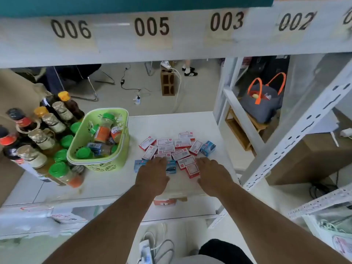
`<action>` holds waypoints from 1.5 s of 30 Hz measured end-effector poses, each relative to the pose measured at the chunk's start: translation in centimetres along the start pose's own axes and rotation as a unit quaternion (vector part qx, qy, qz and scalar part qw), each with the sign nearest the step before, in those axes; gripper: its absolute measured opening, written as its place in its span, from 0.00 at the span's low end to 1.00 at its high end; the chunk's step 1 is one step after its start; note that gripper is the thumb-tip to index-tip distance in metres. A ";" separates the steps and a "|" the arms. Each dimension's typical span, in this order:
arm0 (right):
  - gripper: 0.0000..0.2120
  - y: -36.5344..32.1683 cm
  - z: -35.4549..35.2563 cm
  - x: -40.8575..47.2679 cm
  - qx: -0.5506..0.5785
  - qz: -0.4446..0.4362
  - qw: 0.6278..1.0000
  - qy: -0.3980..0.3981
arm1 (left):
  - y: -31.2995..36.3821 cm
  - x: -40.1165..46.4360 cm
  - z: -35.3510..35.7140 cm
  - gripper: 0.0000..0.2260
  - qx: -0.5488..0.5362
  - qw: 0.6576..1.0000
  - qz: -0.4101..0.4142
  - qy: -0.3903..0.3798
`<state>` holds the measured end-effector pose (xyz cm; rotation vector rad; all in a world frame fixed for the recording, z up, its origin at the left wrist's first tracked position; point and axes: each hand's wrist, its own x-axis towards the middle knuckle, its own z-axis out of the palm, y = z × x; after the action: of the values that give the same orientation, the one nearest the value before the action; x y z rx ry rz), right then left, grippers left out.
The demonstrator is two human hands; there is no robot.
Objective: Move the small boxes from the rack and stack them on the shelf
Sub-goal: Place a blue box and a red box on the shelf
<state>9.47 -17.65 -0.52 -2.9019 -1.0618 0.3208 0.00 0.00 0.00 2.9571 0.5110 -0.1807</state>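
Both hands (152, 173) (213, 173) rest against scattered small boxes (172, 147).

Small red-and-white boxes (176, 149) lie flat, scattered in a loose cluster on the white shelf (106, 180), with blue boxes (208, 148) at its edges.

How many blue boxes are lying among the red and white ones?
3: one blue box at the pile's right end, one at the near left by the left hand, one between the hands. More may be hidden underneath.
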 end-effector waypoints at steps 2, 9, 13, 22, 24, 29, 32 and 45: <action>0.26 0.2 0.2 0.8 -0.004 -0.006 1.000 -0.001 | -0.1 0.6 0.2 0.25 0.006 1.000 -0.003 -0.003; 0.18 0.9 1.2 2.0 0.011 -0.011 1.000 0.008 | -0.6 1.9 0.8 0.17 0.064 0.998 0.001 0.011; 0.17 0.9 1.0 1.6 0.062 -0.001 0.998 -0.004 | -0.7 1.6 0.7 0.19 -0.025 1.000 -0.015 -0.005; 0.12 -0.1 -3.5 -4.0 0.157 0.058 0.986 0.008 | -1.7 -2.5 -3.7 0.18 -0.182 0.983 0.008 -0.018; 0.11 -0.6 -4.5 -6.3 0.172 0.071 0.982 0.016 | -1.7 -3.8 -4.6 0.18 -0.192 0.980 0.039 -0.014; 0.11 -2.6 -6.6 -13.7 0.187 0.110 0.974 0.065 | -0.6 -7.5 -6.9 0.19 -0.243 0.961 0.134 -0.001; 0.10 -3.7 -7.1 -18.8 0.198 0.154 0.963 0.095 | 0.7 -10.4 -7.8 0.19 -0.266 0.947 0.175 -0.036; 0.11 -1.3 -8.9 -40.5 0.193 0.361 0.900 0.152 | 14.5 -20.1 -8.8 0.19 -0.269 0.889 0.356 -0.107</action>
<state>-19.76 -42.29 15.63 -2.7118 0.1441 0.0642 -13.04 -18.77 13.15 2.3359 -0.4873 -0.2280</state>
